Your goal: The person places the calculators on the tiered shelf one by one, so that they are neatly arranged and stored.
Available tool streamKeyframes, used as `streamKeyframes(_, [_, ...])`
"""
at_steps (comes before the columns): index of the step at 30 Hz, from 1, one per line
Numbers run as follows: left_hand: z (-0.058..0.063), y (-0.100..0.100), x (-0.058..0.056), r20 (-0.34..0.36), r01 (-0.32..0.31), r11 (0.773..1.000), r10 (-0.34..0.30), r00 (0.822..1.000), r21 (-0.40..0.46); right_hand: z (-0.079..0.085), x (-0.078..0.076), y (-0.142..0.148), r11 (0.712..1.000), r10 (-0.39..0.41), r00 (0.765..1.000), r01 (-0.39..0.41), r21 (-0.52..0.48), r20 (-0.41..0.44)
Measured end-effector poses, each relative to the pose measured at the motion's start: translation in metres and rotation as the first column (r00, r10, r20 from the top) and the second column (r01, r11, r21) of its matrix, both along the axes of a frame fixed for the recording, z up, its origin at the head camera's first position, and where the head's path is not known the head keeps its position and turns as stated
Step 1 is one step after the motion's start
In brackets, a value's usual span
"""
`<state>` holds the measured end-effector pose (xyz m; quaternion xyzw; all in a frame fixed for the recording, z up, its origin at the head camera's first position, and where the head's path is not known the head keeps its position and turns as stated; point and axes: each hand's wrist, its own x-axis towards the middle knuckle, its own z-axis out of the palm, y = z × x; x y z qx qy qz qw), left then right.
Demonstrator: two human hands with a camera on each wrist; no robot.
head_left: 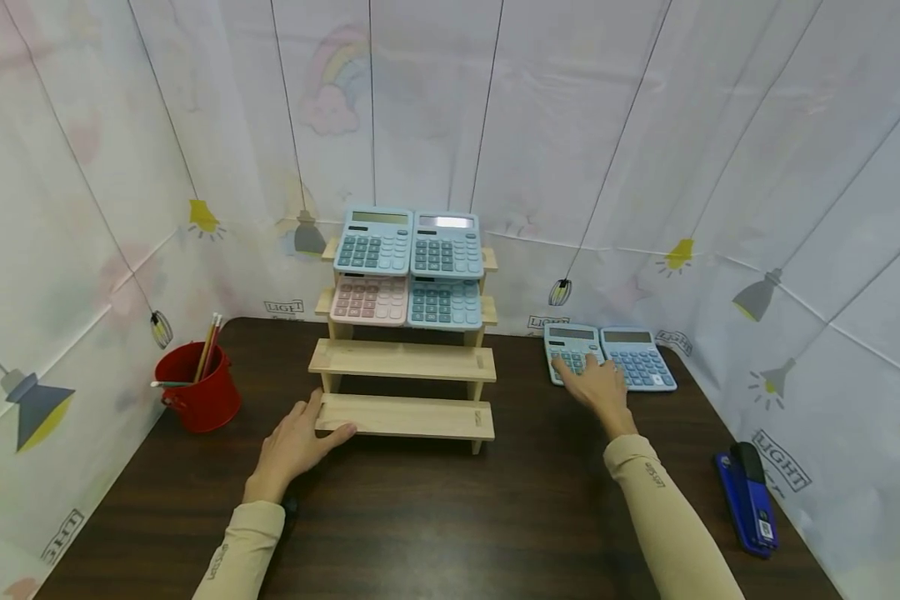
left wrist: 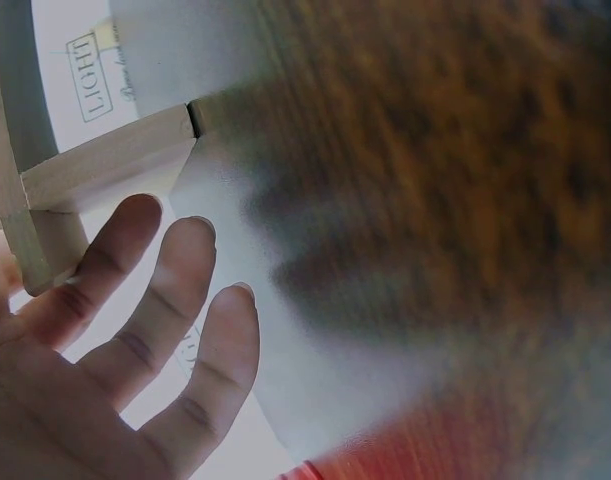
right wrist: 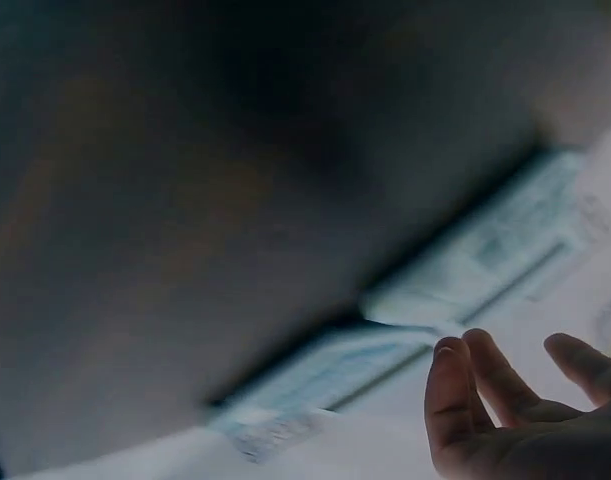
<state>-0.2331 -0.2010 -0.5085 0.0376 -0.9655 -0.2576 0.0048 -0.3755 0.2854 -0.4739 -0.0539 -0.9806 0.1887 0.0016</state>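
Note:
My left hand [head_left: 288,444] rests at the left end of the lowest plank [head_left: 405,416] of a wooden stepped rack, thumb along its front edge. In the left wrist view its fingers [left wrist: 190,270] extend loosely past the plank's end. At the right, my right hand [head_left: 598,390] reaches over a light blue calculator [head_left: 572,333], with a second blue calculator [head_left: 637,358] close beside it. Right wrist view: relaxed, spread fingers [right wrist: 500,375] hover near both calculators. Two pale blue calculators [head_left: 375,242] fill the rack's top step; below them sit a pink calculator [head_left: 370,300] and a blue calculator [head_left: 445,304].
On the left stands a red bucket [head_left: 202,408] holding pencils [head_left: 208,348]. A blue stapler [head_left: 747,500] lies near the table's right edge. Printed white curtains [head_left: 435,100] enclose the dark wooden table [head_left: 450,525] at the back and sides.

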Motion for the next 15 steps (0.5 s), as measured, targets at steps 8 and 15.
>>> streamKeyframes(8, [0.0,0.0,-0.002,0.005,-0.006,1.0,0.006,1.0,-0.007,-0.024,-0.012,0.018,0.999,-0.044,0.991,0.046,-0.016,0.128])
streamKeyframes(15, [0.0,-0.002,-0.001,0.008,-0.005,1.0,0.005,1.0,-0.003,-0.027,-0.022,0.017,1.0,-0.025,0.984,0.026,-0.007,0.175])
